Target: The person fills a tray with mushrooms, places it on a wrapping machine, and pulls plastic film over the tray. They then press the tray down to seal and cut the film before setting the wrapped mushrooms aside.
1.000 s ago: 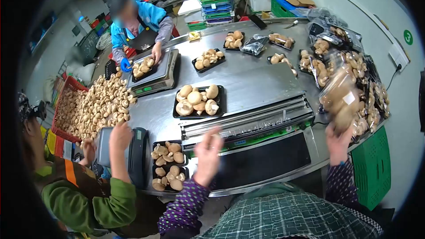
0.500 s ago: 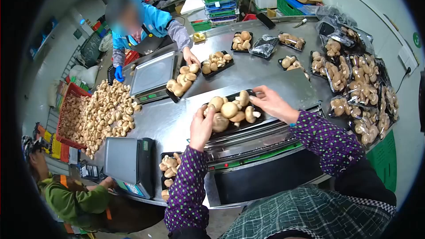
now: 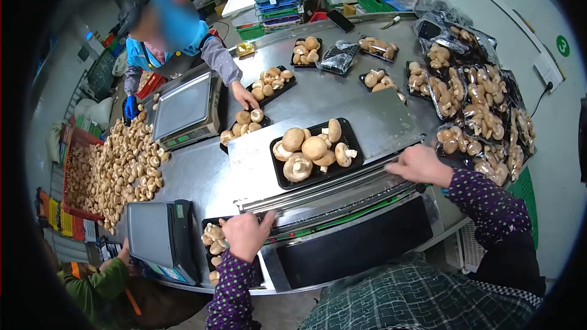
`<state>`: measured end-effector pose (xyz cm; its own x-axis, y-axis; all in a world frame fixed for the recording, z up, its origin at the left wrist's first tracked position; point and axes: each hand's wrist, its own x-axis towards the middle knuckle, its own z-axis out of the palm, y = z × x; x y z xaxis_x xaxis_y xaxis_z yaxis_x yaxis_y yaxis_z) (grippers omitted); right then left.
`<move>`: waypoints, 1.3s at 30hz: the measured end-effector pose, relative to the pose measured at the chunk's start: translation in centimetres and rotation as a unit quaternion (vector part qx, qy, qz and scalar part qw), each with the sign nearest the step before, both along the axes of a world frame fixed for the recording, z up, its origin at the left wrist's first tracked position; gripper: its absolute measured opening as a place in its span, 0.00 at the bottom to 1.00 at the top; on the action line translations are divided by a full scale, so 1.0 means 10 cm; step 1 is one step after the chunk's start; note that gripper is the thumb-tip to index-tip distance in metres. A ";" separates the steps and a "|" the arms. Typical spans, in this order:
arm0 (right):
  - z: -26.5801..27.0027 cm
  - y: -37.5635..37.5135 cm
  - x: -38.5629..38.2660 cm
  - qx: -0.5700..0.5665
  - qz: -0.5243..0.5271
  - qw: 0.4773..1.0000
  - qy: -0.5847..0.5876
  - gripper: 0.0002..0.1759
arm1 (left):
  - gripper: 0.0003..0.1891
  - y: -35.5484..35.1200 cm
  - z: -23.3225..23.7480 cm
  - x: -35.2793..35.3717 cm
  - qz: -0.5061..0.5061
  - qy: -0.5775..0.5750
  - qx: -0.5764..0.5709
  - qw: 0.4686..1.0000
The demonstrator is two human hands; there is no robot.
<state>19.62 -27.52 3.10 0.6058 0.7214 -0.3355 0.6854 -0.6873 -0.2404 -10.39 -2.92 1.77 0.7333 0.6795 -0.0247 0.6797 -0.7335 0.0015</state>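
Observation:
A black tray (image 3: 350, 174) holding several brown-capped mushrooms (image 3: 315, 148) rests on the metal plate of the wrapping machine (image 3: 342, 198). Both of my hands are off it. My left hand (image 3: 246, 234) is at the left end of the machine's front bars, its fingers curled and pressed together. At the right end, my right hand (image 3: 422, 165) has fingers closed and pointing left. Whether either hand pinches film is too fine to make out. Beside my left wrist stands another tray of mushrooms (image 3: 214, 235), partly hidden by my hand and sleeve.
Wrapped mushroom packs (image 3: 483, 110) pile up at the right. Across the table, a co-worker's hand (image 3: 246, 96) touches a mushroom tray near a scale (image 3: 186, 110). Loose mushrooms (image 3: 125, 171) spill from a red crate (image 3: 76, 174). Another scale (image 3: 153, 232) sits left, by a person in green.
Both my hands have let go of the mushroom tray, which now sits on the plate. The left moved down toward me, the right moved right and down. The view has shifted a little.

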 end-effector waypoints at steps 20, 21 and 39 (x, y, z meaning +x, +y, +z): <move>-0.66 1.60 0.60 0.404 -0.101 0.896 0.157 0.07 | 0.11 0.87 -0.17 1.54 0.109 -0.295 -0.264 0.912; -0.72 1.59 0.56 0.404 -0.102 0.895 0.158 0.07 | 0.10 0.86 -0.42 1.51 0.004 -0.330 -0.210 0.920; 0.17 -0.39 -1.16 0.512 0.190 0.838 0.003 0.06 | 0.20 -0.89 0.24 -0.50 -0.070 -0.309 -0.508 0.801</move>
<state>8.02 -31.41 4.80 0.2679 0.7730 0.5750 0.8046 0.1488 -0.5749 -15.41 -11.82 4.18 0.8861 0.4489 -0.1159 0.2308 -0.2103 0.9500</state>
